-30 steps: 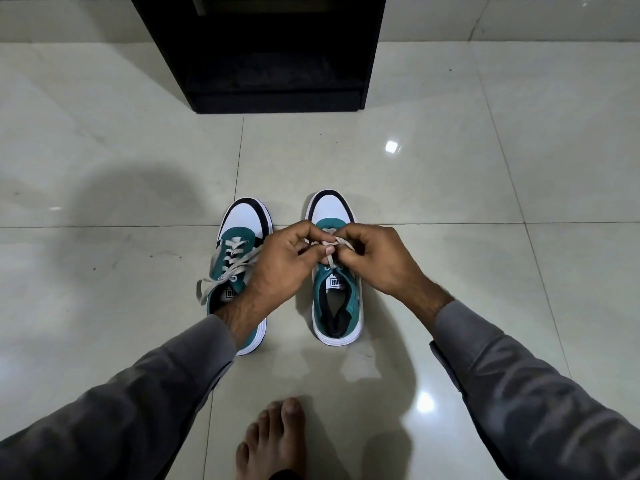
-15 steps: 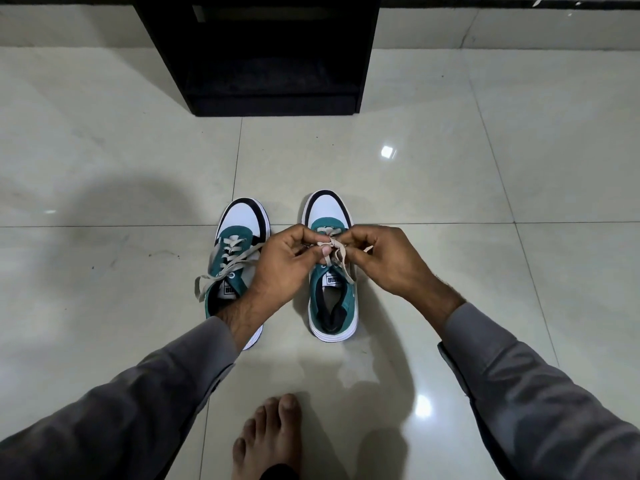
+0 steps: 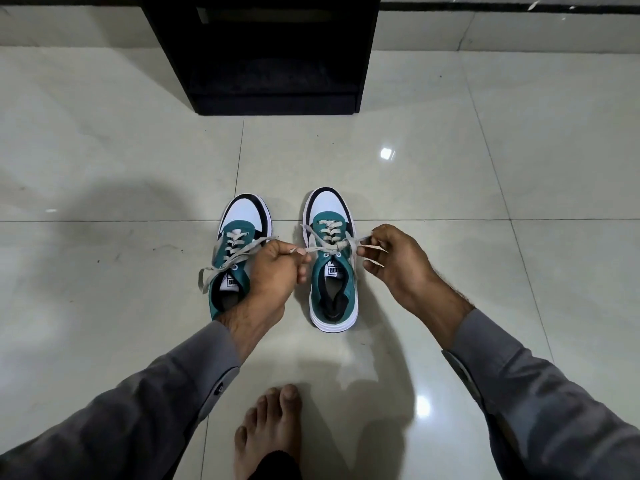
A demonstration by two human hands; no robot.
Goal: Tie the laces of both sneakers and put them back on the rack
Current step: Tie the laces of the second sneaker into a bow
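Two teal, white and black sneakers stand side by side on the tiled floor, toes pointing away from me. The right sneaker (image 3: 331, 282) has its beige lace (image 3: 327, 244) stretched sideways across the tongue. My left hand (image 3: 273, 271) pinches one loop or end of that lace on the left; my right hand (image 3: 394, 261) pinches the other on the right. The left sneaker (image 3: 239, 233) is partly hidden under my left wrist. Its lace (image 3: 221, 268) hangs loose over the side.
A black shoe rack (image 3: 273, 53) stands on the floor straight ahead, beyond the sneakers, against the wall. My bare foot (image 3: 266, 434) rests on the glossy tiles at the bottom centre. Grey sleeves cover both forearms.
My hands were close together over the right sneaker's tongue. They have pulled apart sideways, drawing the lace taut between them.
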